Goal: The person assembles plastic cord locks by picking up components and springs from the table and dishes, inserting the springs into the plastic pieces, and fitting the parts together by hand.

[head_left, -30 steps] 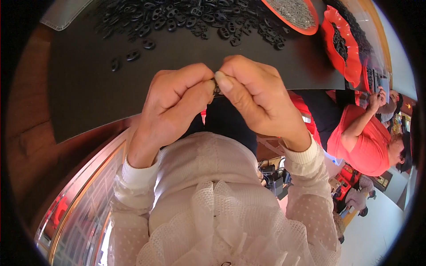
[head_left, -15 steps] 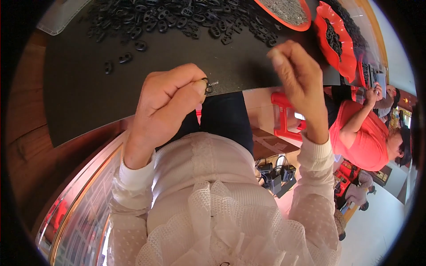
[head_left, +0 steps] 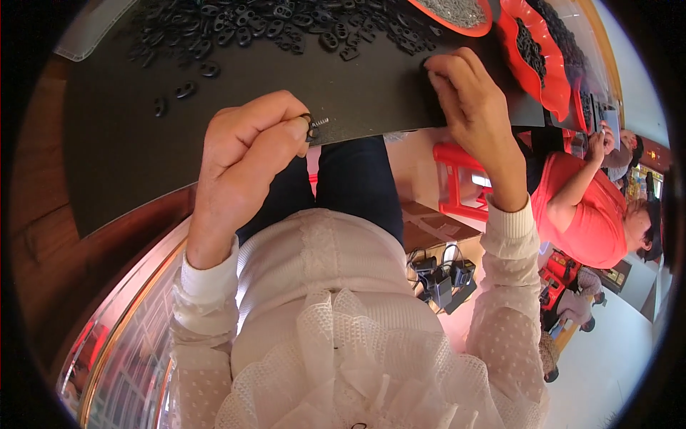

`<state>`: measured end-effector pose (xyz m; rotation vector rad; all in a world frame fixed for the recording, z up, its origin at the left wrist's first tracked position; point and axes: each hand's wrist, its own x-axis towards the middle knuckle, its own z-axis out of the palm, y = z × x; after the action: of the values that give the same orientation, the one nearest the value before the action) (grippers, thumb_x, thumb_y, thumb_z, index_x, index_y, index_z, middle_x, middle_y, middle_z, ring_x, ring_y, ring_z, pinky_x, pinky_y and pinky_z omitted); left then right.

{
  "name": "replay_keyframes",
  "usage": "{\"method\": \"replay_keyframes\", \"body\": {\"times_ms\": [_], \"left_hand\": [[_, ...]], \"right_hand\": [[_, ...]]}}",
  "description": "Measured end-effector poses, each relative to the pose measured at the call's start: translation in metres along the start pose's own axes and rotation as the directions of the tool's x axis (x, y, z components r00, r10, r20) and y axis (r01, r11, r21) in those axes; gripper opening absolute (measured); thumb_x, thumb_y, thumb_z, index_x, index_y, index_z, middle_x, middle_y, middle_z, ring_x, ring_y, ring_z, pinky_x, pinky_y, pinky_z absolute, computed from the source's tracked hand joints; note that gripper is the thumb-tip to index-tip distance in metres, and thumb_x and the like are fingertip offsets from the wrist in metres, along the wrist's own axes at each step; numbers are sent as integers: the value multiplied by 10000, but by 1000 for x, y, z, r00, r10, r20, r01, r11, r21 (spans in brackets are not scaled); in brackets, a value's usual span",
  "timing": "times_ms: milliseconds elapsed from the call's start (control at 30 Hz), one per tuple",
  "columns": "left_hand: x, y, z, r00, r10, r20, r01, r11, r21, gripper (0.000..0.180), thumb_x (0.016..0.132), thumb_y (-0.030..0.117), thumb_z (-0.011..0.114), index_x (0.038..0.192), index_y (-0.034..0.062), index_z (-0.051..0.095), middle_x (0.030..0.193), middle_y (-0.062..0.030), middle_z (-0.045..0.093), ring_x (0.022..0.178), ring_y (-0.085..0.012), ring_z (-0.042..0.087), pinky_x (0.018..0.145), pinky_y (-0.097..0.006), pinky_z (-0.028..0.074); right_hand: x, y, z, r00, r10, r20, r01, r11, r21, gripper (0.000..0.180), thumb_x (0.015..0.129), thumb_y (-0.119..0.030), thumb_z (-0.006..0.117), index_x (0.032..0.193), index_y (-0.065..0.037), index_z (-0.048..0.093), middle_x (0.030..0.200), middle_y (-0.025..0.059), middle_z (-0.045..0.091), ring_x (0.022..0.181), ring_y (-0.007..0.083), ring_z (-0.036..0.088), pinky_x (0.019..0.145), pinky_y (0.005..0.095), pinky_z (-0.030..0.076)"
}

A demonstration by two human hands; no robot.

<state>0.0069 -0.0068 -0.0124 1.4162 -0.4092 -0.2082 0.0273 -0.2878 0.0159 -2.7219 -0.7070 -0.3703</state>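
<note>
Between the thumb and bent fingers of my left hand point(head_left: 246, 154) is a small black plastic cord lock part point(head_left: 311, 130) with holes. A thin metal spring point(head_left: 321, 121) sticks out from it to the right. This hand is closed, just above the near edge of the dark tabletop. My right hand point(head_left: 471, 107) hovers over the right part of the table, its fingers bent and drawn toward the thumb; whatever is between the fingertips cannot be made out. A heap of black cord lock parts point(head_left: 286, 25) lies along the far side, with a few loose ones point(head_left: 186, 90) at the left.
A red-rimmed bowl of small metal springs point(head_left: 457, 11) stands at the far right. Beside it is a red wavy-edged tray point(head_left: 549, 86) of dark pieces. A clear plastic container point(head_left: 89, 36) sits far left. A co-worker in red point(head_left: 582, 207) is at the right, near a red stool point(head_left: 457, 182).
My right hand has moved slightly up and left, its fingers now curled downward. The view has shifted a little; my left hand keeps the cord lock part with the spring.
</note>
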Motion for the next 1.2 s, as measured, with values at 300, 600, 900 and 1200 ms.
{"method": "replay_keyframes", "body": {"times_ms": [300, 600, 900, 1200], "left_hand": [[1, 1, 5, 999, -17, -43, 16, 1000, -19, 131, 842, 56, 501, 751, -25, 549, 603, 8, 496, 533, -29, 383, 477, -221, 277], [0, 4, 3, 999, -10, -36, 10, 1000, -15, 131, 843, 60, 502, 751, -22, 546, 607, 10, 497, 539, -30, 383, 484, -221, 281], [-1, 7, 4, 997, -35, -66, 36, 999, 6, 135, 842, 75, 507, 758, -21, 550, 621, 13, 507, 553, -29, 387, 494, -218, 286], [-1, 12, 6, 996, -54, -73, 53, 998, -20, 137, 850, 62, 499, 765, -28, 557, 635, 9, 520, 573, -35, 405, 510, -214, 302]], "right_hand": [[4, -1, 13, 993, 95, -63, -102, 988, -117, 191, 888, -239, 594, 922, -52, 578, 832, 156, 581, 715, 378, 595, 604, 436, 482], [-1, -9, -1, 1000, 23, 20, -24, 996, 82, 175, 854, -78, 593, 1023, -38, 566, 906, 153, 553, 768, 378, 579, 622, 423, 473], [5, -9, -3, 998, -8, 64, 5, 999, 53, 189, 856, -88, 588, 1037, -37, 570, 918, 156, 562, 790, 384, 582, 638, 423, 482], [14, -7, -1, 991, 2, 136, -10, 998, 59, 192, 841, -165, 622, 928, -7, 556, 872, 194, 587, 798, 404, 582, 666, 454, 467]]}}
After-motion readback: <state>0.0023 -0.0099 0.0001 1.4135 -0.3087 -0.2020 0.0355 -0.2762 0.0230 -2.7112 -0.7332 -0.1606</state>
